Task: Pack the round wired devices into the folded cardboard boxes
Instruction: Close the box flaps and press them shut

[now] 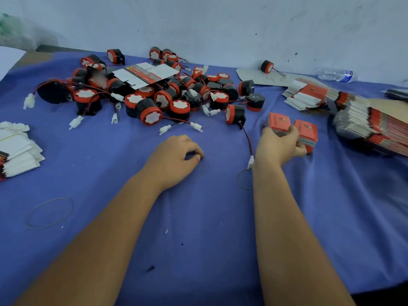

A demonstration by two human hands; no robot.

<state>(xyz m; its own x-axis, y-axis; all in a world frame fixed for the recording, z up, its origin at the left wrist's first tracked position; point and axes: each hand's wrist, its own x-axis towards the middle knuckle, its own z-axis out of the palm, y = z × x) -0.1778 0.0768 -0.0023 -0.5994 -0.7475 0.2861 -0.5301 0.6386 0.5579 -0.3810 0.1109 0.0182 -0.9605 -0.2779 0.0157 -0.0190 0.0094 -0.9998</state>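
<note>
A heap of several round black-and-red wired devices [152,98] with white plugs covers the far middle of the blue cloth. One device [235,114] lies apart at the heap's right edge, its wire running toward me. My right hand [279,145] grips a folded red cardboard box [278,122], which stands beside a second red box [306,132]. My left hand [176,157] rests on the cloth with its fingers curled and nothing in them. An unfolded flat box [146,75] lies on top of the heap.
Stacks of flat red-and-white boxes [373,124] lie at the right, with more [305,93] behind them and another stack [15,149] at the left edge. Rubber bands [49,213] lie on the cloth. A plastic bottle [335,74] and a lone device [267,66] sit by the wall.
</note>
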